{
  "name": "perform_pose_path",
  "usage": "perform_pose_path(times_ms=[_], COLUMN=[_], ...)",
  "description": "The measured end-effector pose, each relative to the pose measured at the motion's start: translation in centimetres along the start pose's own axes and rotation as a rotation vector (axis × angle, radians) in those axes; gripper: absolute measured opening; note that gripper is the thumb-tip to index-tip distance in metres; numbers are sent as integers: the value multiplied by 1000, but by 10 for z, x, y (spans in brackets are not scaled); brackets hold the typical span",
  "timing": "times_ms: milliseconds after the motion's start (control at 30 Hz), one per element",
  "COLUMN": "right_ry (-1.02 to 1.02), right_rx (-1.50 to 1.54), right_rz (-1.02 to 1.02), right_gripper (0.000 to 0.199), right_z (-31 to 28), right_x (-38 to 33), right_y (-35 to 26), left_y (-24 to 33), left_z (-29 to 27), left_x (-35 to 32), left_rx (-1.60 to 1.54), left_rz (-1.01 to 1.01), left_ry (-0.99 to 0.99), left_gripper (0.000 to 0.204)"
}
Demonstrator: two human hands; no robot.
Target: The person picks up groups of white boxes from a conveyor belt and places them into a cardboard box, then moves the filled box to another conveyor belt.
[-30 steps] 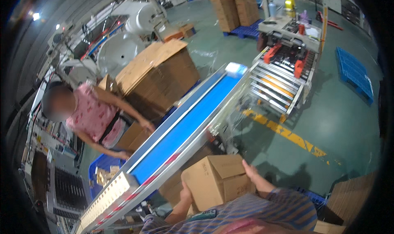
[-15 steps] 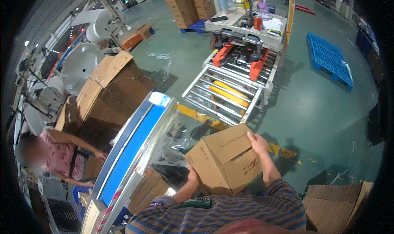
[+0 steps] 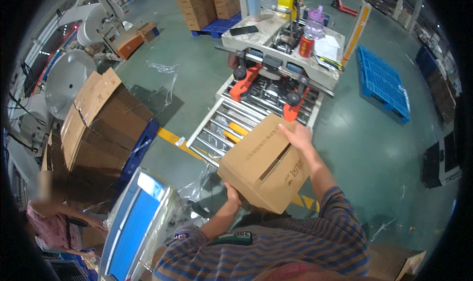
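Observation:
A closed brown cardboard box [image 3: 263, 170] is held between my two hands in front of my body, tilted, with a narrow gap between its top flaps. At its near left side my left hand [image 3: 233, 197] presses, the thumb showing and the other fingers hidden beneath. My right hand [image 3: 297, 134] grips the far right edge, fingers on the top. Just beyond the box lies a roller conveyor [image 3: 213, 128], its near end partly covered by the box. It leads into a carton sealing machine [image 3: 276, 86] with orange side guides and a yellow tape roll [image 3: 289, 0].
A blue belt conveyor [image 3: 133, 231] stands at my left, with a co-worker [image 3: 51, 227] beyond it. Large cartons [image 3: 106, 128] sit on a pallet there. A blue plastic pallet [image 3: 382, 81] lies on the floor at right. A bottle, a can and papers rest on the machine.
The box has moved forward to the near end of the roller conveyor, still in both my hands. My view has come closer to the sealing machine, and the belt conveyor has slipped lower.

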State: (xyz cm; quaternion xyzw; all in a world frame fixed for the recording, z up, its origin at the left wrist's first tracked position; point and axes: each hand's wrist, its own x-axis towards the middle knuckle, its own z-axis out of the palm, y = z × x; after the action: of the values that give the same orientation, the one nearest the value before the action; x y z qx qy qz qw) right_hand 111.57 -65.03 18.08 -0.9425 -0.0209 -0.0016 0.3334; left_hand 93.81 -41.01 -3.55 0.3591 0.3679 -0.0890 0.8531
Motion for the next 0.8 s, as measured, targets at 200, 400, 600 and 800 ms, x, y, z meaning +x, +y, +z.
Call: perform_pose_path(times_ms=[200, 400, 600, 800], right_ry=[-40, 42, -15, -131], right_rx=[-300, -72, -324, -388], right_rz=[-260, -534, -514, -657], right_gripper=[65, 66, 73, 74], right_z=[173, 211, 177, 154], right_x=[106, 150, 275, 295], right_y=[17, -16, 24, 45], left_y=[51, 72, 84, 85], left_z=[61, 140, 198, 265], left_x=[32, 43, 177, 213], left_rx=[286, 360, 119, 567], left_rz=[366, 727, 812, 713], left_ry=[426, 1000, 655, 660], left_gripper=[70, 51, 65, 58])
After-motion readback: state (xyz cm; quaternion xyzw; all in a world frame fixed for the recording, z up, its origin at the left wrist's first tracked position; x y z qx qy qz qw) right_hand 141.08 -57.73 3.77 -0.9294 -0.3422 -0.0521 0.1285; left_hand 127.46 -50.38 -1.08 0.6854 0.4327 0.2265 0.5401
